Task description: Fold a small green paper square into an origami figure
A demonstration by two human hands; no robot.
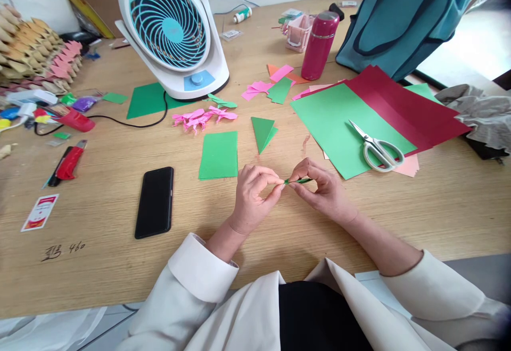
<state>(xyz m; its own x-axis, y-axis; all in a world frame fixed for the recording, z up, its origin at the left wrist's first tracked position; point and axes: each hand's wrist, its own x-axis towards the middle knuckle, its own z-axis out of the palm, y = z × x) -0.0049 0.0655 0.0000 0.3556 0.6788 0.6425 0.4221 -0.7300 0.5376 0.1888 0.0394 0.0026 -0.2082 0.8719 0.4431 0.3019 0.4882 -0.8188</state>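
Note:
Between my two hands is a small folded piece of green paper point(301, 180), seen nearly edge-on. My left hand point(257, 191) pinches its left tip between thumb and forefinger. My right hand point(321, 188) grips the other part, fingers closed around it, hiding much of the paper. Just beyond the hands lies a folded green paper triangle point(262, 132). Left of that is a stack of green paper squares point(218, 155). Folded pink paper figures point(203, 118) rest farther back, with a green folded figure point(221, 101) beside them.
White-handled scissors point(381, 151) lie on a green sheet point(335, 127) over dark red sheets point(403, 106). A phone point(154, 202) is at left, and a red-handled cutter point(72, 160) farther left. At the back stand a fan point(173, 31), a magenta flask point(319, 47) and a teal bag point(399, 26).

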